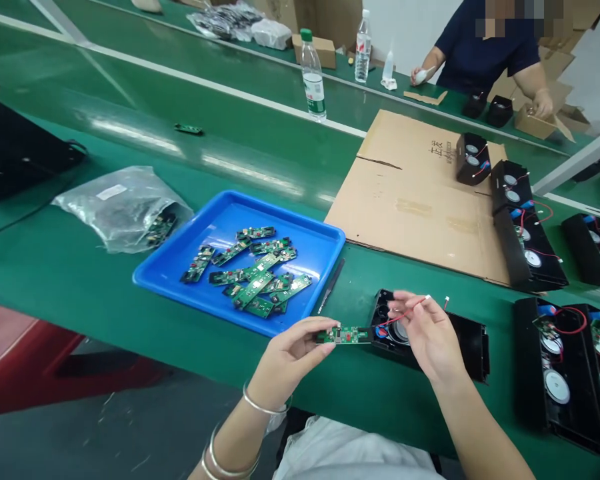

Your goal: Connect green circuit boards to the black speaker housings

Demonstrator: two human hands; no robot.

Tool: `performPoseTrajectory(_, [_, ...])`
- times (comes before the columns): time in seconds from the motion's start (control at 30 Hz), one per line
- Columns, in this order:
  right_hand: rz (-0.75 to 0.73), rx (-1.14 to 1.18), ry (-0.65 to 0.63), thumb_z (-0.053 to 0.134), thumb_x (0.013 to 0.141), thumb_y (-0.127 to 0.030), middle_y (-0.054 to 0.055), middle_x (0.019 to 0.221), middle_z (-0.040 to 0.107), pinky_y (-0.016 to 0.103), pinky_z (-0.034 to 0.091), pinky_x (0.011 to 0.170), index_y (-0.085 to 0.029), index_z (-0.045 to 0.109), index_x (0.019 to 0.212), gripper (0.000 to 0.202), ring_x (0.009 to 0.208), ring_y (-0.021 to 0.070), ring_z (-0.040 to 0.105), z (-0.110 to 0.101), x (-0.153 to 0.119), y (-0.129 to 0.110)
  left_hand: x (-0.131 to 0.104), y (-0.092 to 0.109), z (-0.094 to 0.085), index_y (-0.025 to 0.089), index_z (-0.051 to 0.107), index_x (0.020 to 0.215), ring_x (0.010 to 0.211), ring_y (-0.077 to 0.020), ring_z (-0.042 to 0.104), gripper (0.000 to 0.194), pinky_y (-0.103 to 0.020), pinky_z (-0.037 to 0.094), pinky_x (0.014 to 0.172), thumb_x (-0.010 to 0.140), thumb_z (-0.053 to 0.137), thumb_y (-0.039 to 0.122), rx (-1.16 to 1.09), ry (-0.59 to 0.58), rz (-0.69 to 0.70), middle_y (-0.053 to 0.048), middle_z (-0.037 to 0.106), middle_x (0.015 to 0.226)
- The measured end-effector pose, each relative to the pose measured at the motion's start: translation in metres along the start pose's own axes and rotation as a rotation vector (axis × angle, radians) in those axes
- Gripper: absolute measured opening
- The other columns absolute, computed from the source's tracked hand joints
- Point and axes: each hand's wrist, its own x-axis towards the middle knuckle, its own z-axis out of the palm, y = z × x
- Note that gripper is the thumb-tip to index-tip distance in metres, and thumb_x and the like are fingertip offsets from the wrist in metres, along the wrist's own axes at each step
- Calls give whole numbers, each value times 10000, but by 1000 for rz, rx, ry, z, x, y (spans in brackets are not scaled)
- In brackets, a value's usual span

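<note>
Left grip point(286, 357) pinches slim green circuit board point(347, 335), small red part point(349, 337) mid-face, black end point(364, 335) toward right grip point(435, 343), which pinches white-plugged red wire point(405, 313) over black casing point(471, 340).

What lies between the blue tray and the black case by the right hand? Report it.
In the head view, a slim dark tool lies on the green table beside the tray; nearer the camera, the left hand holds a circuit board.

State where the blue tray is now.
In the head view, the blue tray lies left of centre on the green table, right of the plastic bag and beyond the left hand.
</note>
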Motion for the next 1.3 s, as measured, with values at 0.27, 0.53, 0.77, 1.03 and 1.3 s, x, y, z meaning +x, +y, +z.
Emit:
performPoseTrajectory(0.27, [-206, -724, -236, 582, 772, -224, -4, 541, 570, 226, 378, 447, -215, 712, 727, 138, 481, 104, 487, 7, -22, -3, 7, 3, 15, 194, 651, 889, 814, -209, 655, 329, -280, 561, 672, 580, 761, 209, -160, -94, 35, -43, 688, 822])
performPoseTrajectory(0.53, [-507, -1084, -172, 442, 846, -172, 7, 582, 593, 232, 389, 474, -193, 626, 717, 225, 498, 116, 508, 15, -24, -2, 7, -2, 31, 202, 538, 891, 932, -218, 657, 314, -374, 559, 833, 663, 721, 319, -140, 69, -24, -55, 678, 968])
performPoseTrajectory(0.77, [-699, -1279, -211, 387, 860, -111, 13, 575, 553, 250, 359, 549, -184, 512, 613, 287, 540, 125, 489, 27, -19, 10, -7, -12, 43, 214, 538, 916, 843, -223, 701, 224, -299, 605, 712, 744, 656, 298, -1, 110, 227, -68, 701, 921])
performPoseTrajectory(1.03, [-759, -1327, -211, 370, 852, -94, -17, 522, 454, 244, 312, 526, -188, 428, 553, 318, 506, 113, 409, 25, -15, 8, -10, -16, 43, 199, 512, 984, 989, -212, 657, 190, -278, 584, 759, 827, 532, 95, 107, -4, 441, -120, 661, 1137])
performPoseTrajectory(1.3, [-813, -1410, -227, 342, 871, -99, -13, 506, 453, 251, 290, 514, -187, 435, 536, 358, 490, 118, 391, 27, -16, 6, -13, -18, 42, 246, 533, 982, 1081, -165, 606, 217, -247, 545, 821, 843, 511, 80, 148, -87, 454, -49, 651, 1185])
